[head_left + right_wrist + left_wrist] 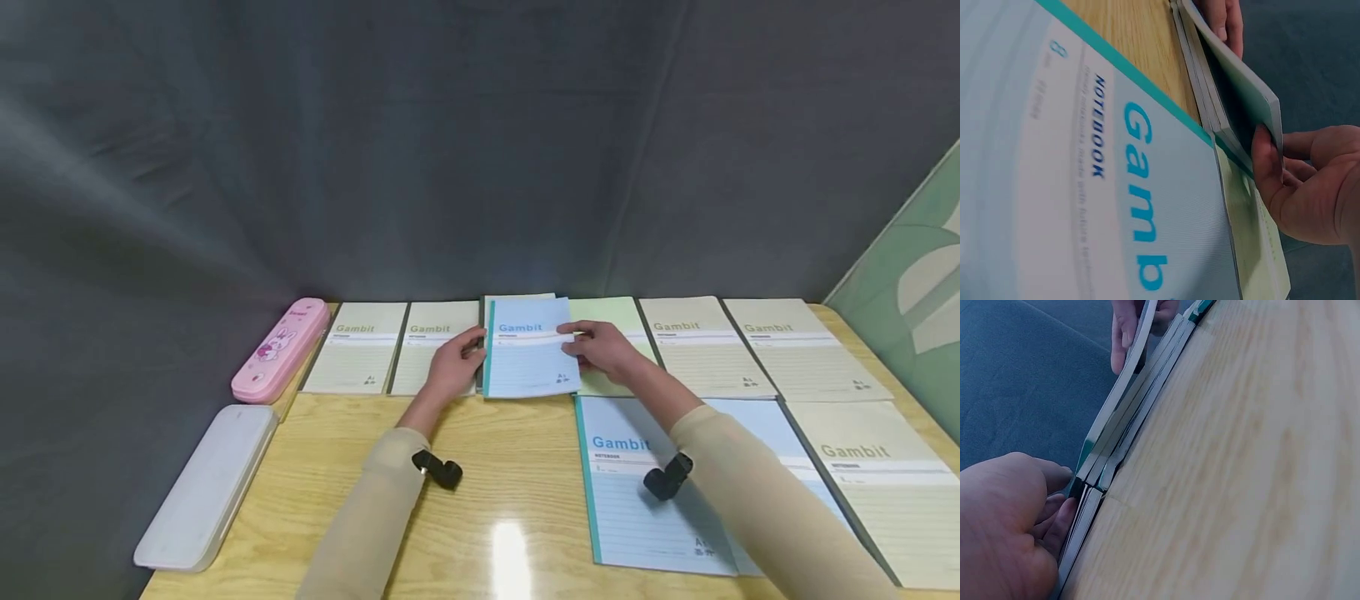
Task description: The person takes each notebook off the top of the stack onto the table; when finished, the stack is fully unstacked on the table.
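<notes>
A small blue notebook (528, 362) with a teal spine lies over a beige notebook (517, 296) in the back row, its right side raised off what is below. My right hand (607, 350) pinches that raised right edge, thumb on one face and fingers on the other, as the right wrist view shows. At the spine side my left hand (452, 365) has its thumb and curled fingers on the blue notebook's left edge, close by the dark spine beneath. A green notebook (611, 312) lies to the right, partly under my right hand.
Beige notebooks (360, 346) fill the back row on both sides. Larger blue notebooks (637, 517) and a large beige one (892, 492) lie front right, under my right forearm. A pink pencil case (281, 350) and a white case (206, 487) sit at the left edge. Dark cloth (480, 150) hangs behind.
</notes>
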Available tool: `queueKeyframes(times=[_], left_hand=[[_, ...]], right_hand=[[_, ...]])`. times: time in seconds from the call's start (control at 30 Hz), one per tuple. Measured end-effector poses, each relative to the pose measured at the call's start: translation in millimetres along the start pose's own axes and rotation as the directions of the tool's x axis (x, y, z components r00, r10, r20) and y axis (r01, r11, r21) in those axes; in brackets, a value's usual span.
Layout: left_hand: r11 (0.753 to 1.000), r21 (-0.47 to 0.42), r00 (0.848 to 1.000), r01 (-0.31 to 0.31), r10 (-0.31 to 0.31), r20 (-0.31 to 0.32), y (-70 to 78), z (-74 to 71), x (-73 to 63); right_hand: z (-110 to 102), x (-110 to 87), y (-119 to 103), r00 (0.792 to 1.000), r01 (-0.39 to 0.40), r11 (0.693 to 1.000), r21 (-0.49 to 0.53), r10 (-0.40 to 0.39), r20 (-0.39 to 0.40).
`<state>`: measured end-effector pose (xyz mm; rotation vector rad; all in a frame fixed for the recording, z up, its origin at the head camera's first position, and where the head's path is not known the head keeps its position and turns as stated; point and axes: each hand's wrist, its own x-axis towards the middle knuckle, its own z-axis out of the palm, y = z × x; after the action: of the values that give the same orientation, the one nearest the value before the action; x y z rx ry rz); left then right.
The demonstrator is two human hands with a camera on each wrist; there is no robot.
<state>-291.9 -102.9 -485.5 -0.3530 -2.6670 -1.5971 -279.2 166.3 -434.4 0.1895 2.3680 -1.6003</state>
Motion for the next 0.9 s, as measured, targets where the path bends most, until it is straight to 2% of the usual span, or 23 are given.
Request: queueKeyframes(times=[0.43,0.9], left_hand=[[1.000,-0.005,1.000,0.004,-0.004,0.015,2.4,2.9,-0.9],[1.000,0.015,1.000,-0.017,0.017,-0.006,1.8,-0.5,-0.2]], right_hand=[[-12,-51.3,20,1.000,0.017,0.996,0.083,-0.017,0.002],[7,-109.4,35,0.999,0.007,0.993,0.115,-0.011,0.038]])
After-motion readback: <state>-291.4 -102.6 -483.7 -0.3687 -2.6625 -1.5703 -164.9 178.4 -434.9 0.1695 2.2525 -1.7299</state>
